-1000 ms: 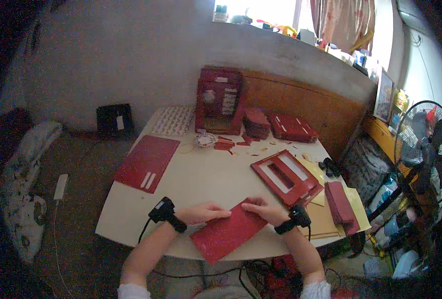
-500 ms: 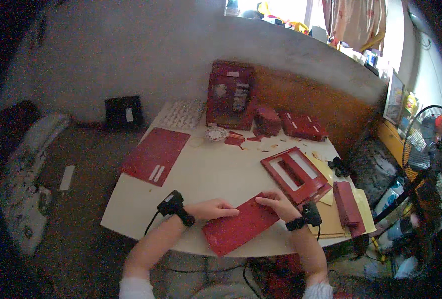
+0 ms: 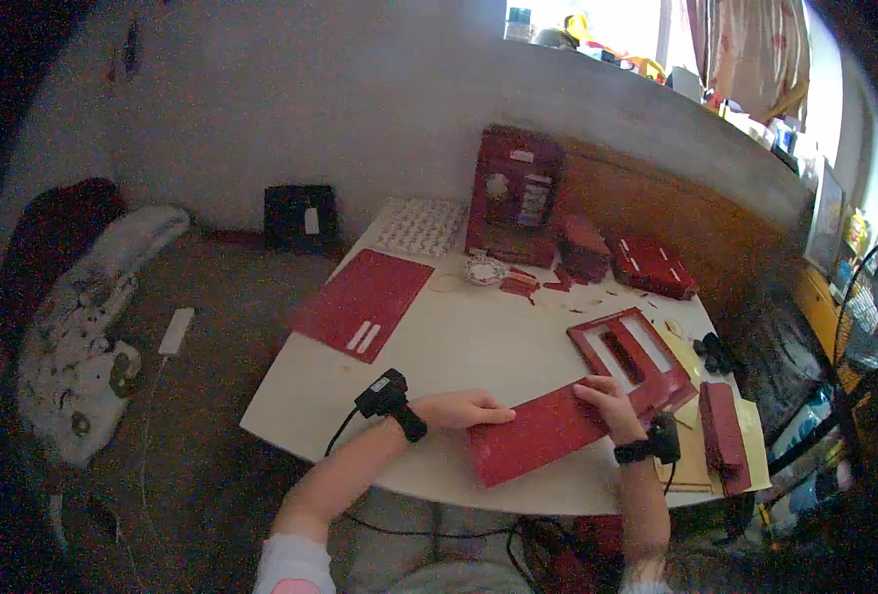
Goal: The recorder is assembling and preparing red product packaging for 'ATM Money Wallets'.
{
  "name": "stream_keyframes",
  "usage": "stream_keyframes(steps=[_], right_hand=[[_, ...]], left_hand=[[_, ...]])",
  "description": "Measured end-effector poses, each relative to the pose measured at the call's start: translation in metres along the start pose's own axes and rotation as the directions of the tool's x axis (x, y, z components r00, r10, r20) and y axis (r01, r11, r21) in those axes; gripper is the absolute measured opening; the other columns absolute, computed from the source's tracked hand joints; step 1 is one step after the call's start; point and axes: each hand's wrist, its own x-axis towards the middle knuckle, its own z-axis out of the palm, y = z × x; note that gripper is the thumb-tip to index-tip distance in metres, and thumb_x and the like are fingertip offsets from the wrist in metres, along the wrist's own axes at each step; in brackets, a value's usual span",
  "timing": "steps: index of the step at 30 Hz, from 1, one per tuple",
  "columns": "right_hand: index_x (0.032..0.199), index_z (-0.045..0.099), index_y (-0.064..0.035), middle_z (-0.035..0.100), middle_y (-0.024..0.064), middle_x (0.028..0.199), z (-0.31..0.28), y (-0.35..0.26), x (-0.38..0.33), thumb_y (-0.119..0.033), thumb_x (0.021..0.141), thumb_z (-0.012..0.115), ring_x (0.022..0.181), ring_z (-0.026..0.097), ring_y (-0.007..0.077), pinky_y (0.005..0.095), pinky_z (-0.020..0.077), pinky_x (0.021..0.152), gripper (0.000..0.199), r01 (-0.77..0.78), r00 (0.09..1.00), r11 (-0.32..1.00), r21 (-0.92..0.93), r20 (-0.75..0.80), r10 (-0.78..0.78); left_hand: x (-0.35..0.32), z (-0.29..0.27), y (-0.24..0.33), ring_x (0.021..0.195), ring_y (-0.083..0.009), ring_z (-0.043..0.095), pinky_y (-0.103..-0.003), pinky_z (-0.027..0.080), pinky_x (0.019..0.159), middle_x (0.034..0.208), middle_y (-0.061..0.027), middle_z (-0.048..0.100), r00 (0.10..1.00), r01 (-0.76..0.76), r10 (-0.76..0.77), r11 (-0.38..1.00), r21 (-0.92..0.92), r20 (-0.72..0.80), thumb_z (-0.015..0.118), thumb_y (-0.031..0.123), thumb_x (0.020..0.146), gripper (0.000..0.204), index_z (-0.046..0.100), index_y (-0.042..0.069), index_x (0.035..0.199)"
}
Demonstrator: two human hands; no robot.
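Observation:
A flat red rectangular sheet point(image 3: 533, 436), apparently card, is held at the table's front edge, slanting up to the right. My left hand point(image 3: 467, 408) pinches its upper left corner, thumb on top. My right hand point(image 3: 609, 404) grips the sheet's far right end, thumb on its face and the other fingers mostly hidden beneath. Just beyond my right hand lies a red frame point(image 3: 597, 368) with two long cut-outs. To the left on the table rests a larger red sheet point(image 3: 365, 302) with two white strips on it.
At the back of the white table point(image 3: 479, 337) stand a tall red box point(image 3: 513, 223), a red stack point(image 3: 584, 247) and a red block with white strips point(image 3: 655, 265). Rows of small white pieces point(image 3: 419, 226) lie back left. A long red piece point(image 3: 722, 426) sits on yellow sheets at the right.
My view has turned left, so the table appears further right. Both hands keep hold of the red sheet, which now slants a little less.

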Motion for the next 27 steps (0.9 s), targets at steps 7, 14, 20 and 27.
stream_keyframes(steps=[7, 14, 20, 27], right_hand=[[0.088, 0.064, -0.0020, 0.063, 0.0015, 0.079, -0.007, -0.003, -0.004, -0.017, 0.080, 0.064, 0.069, 0.058, 0.0099, 0.0222, 0.0453, 0.063, 0.017, 0.017, 0.997, 1.000, -0.016, -0.068, -0.018], [0.087, 0.063, -0.0026, 0.063, 0.0023, 0.080, -0.023, 0.008, 0.007, -0.017, 0.078, 0.066, 0.068, 0.057, 0.0107, 0.0232, 0.0456, 0.062, 0.017, -0.018, 0.997, 0.999, 0.047, -0.077, 0.022], [0.082, 0.062, -0.0025, 0.062, 0.0015, 0.075, -0.036, 0.014, 0.010, -0.015, 0.078, 0.065, 0.065, 0.057, 0.0095, 0.0227, 0.0439, 0.059, 0.013, 0.036, 0.997, 0.997, 0.062, -0.071, -0.031], [0.083, 0.062, -0.0018, 0.061, 0.0004, 0.075, -0.037, 0.015, 0.014, -0.014, 0.078, 0.065, 0.064, 0.056, 0.0087, 0.0216, 0.0434, 0.057, 0.013, 0.017, 0.998, 0.995, 0.102, -0.054, -0.011]], left_hand=[[-0.005, -0.005, 0.014, 0.088, -0.0102, 0.054, -0.027, 0.043, 0.080, 0.097, -0.0024, 0.062, 0.993, 0.117, -0.112, 0.970, 0.215, -0.032, 0.052, 0.049, 0.085, 0.051, 0.063, 0.001, 0.099], [-0.002, -0.011, -0.001, 0.073, -0.0106, 0.056, -0.026, 0.046, 0.070, 0.079, -0.0032, 0.063, 0.993, 0.101, -0.102, 0.995, 0.023, 0.062, 0.047, 0.049, 0.088, 0.049, 0.063, 0.002, 0.093], [0.004, -0.004, 0.011, 0.061, -0.0142, 0.060, -0.028, 0.050, 0.058, 0.072, -0.0068, 0.064, 0.989, 0.076, -0.059, 0.990, -0.120, 0.138, 0.044, 0.042, 0.090, 0.045, 0.062, 0.002, 0.087], [0.006, -0.011, -0.007, 0.062, -0.0127, 0.058, -0.028, 0.048, 0.058, 0.074, -0.0036, 0.063, 0.992, 0.041, -0.027, 0.992, -0.118, 0.120, 0.046, 0.048, 0.088, 0.048, 0.063, 0.003, 0.088]])
